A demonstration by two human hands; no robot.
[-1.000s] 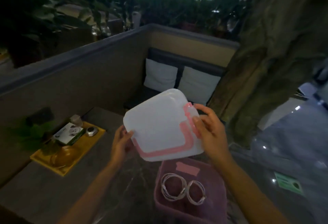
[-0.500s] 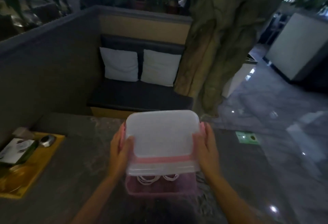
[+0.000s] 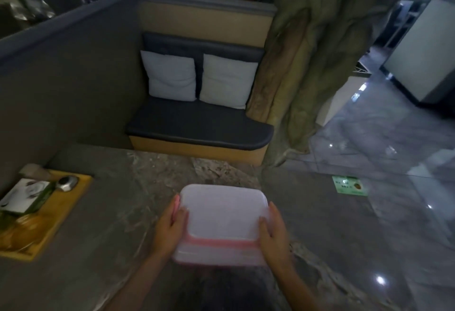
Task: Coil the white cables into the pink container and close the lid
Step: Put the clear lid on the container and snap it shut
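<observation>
The translucent white lid [image 3: 222,214] with its pink seal band lies flat over the pink container, whose near wall [image 3: 216,257] shows below the band. My left hand [image 3: 171,228] grips the lid's left edge, with a pink clasp beside the fingers. On the right edge rests my right hand [image 3: 273,233], fingers along the side. The white cables are hidden under the lid.
The container stands on a grey marble table [image 3: 110,224]. A yellow tray [image 3: 46,214] with a tissue box and a small metal object sits at the far left. A green sticker [image 3: 349,185] lies to the right. Beyond the table is a bench with two white cushions [image 3: 199,79].
The lid was held tilted above the open container with the coiled cables showing. Both hands brought it down and it now covers the container, hiding the cables.
</observation>
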